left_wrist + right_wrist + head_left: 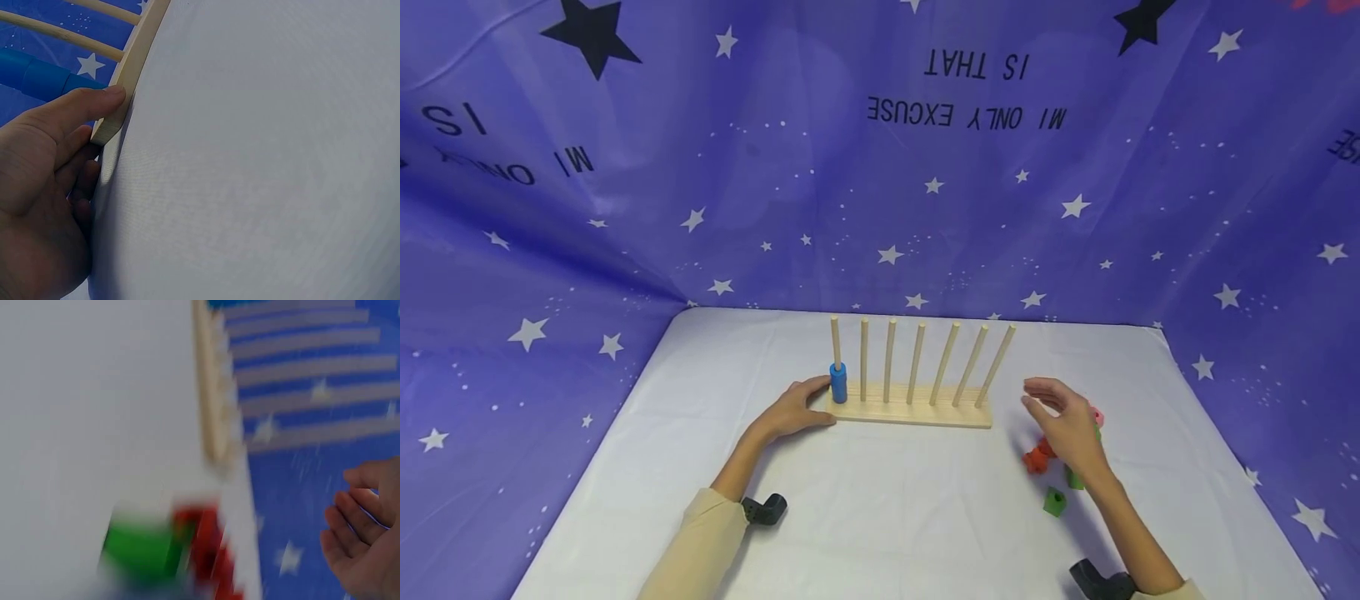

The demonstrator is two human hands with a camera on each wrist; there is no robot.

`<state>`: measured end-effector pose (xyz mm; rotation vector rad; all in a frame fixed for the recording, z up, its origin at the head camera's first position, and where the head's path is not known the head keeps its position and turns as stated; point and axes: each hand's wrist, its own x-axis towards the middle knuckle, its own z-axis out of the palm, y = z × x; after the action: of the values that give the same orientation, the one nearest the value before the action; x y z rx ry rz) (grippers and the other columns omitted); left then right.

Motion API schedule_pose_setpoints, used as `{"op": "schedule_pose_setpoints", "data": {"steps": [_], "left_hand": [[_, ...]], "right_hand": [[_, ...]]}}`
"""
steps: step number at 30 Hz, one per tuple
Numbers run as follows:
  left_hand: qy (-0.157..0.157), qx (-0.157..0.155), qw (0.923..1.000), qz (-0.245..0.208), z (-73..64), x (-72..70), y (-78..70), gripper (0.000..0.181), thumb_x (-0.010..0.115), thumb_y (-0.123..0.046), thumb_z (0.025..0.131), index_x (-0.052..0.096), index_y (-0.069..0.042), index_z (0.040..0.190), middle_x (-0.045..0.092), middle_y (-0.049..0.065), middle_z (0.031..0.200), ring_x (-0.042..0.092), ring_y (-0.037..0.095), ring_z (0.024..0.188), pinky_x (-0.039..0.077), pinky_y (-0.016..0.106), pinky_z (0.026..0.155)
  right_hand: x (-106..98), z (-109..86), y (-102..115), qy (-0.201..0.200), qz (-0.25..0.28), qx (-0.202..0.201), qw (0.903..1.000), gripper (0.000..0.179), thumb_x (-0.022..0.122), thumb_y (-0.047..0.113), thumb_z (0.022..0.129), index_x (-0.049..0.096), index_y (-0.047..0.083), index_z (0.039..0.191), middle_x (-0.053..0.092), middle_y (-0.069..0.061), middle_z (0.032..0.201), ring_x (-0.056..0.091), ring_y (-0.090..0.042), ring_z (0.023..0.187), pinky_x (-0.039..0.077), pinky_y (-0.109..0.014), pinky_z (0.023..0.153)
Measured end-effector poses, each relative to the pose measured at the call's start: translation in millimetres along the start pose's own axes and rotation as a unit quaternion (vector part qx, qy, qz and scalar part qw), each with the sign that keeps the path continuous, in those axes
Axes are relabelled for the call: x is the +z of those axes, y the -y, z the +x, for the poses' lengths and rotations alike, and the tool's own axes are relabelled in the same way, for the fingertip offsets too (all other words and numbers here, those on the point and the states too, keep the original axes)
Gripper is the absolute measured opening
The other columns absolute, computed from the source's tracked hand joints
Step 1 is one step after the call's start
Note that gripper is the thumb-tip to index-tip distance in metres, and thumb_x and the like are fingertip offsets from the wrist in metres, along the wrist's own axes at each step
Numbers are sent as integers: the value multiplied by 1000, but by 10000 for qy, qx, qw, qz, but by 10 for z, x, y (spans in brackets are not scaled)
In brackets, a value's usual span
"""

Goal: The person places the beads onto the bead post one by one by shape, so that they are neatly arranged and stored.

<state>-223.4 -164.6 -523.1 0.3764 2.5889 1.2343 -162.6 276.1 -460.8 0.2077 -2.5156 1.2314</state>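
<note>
Green block [1055,502] is lying alone low right of the frame on the white desk [887,508], nearest the camera. Just above it, right hand [1067,429] is hovering over a small pile of blocks, orange ones [1037,457] showing at its left edge, a pink one [1097,416] peeking out behind; fingers relaxed and spread, holding nothing. Right wrist view is blurring badly, only green and red smears and loosely curved fingers [359,519] showing.

Left of centre, left hand [793,410] is resting on the desk, its thumb [87,103] pressing the left end of the wooden peg board [910,412], other fingers curled against that end.

On the board, seven upright pegs are standing in a row; blue cylinder [838,382] is sitting at the base of the leftmost peg [835,342], touching the board, just beside the left hand.

Behind, purple star-print cloth [880,183] is filling the upper frame.
</note>
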Motion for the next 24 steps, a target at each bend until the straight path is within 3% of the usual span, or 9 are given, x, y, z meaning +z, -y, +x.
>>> {"op": "schedule_pose_setpoints", "data": {"steps": [4,9,12,14,17,21,24], "left_hand": [[31,-27,10000,21,-8,5,9,81,80,-27,83,43,-2,150,44,20,151,38,40,134,28,58,112],[44,-38,10000,9,-19,7,5,81,80,-27,83,42,-2,150,43,20,151,38,39,134,28,58,112],[17,-39,10000,12,-9,7,9,81,80,-28,83,43,-2,150,43,20,151,39,39,134,29,58,112],[6,-23,10000,36,1,8,14,81,80,-28,83,43,-3,150,44,19,151,39,39,134,29,58,112],[0,-24,10000,49,11,10,18,81,80,-29,82,43,-4,150,44,19,151,39,39,134,29,58,111],[-17,-53,10000,19,5,5,15,81,80,-29,82,43,-4,150,44,19,151,39,38,133,29,59,111],[-21,-88,10000,12,-6,-2,18,81,80,-28,82,43,-4,150,44,19,151,39,38,133,29,59,111]], "right_hand": [[-301,-59,-402,-476,-639,541,9954,30,70,7,93,66,-2,121,69,-20,113,65,-38,104,43,-6,81],[-540,-120,-799,-647,-762,1560,9827,38,68,16,96,62,-4,127,65,-24,121,61,-35,109,40,-6,76],[-604,-147,-978,-491,-783,1924,9770,41,67,21,97,62,-4,128,66,-25,117,63,-10,93,41,-10,72],[-619,-169,-1072,-326,-810,2055,9747,42,67,24,97,62,-5,128,67,-24,114,56,5,83,42,-12,70],[-627,-185,-1161,-143,-813,2104,9741,44,67,27,97,62,-4,128,69,-23,112,47,17,77,43,-12,67],[-628,-154,-1165,74,-807,2204,9720,46,66,29,98,62,-4,129,68,-22,113,54,3,86,44,-14,67],[-620,-106,-1133,270,-743,2423,9670,47,64,28,98,60,-5,131,67,-24,116,60,-19,98,46,-23,74]]}}
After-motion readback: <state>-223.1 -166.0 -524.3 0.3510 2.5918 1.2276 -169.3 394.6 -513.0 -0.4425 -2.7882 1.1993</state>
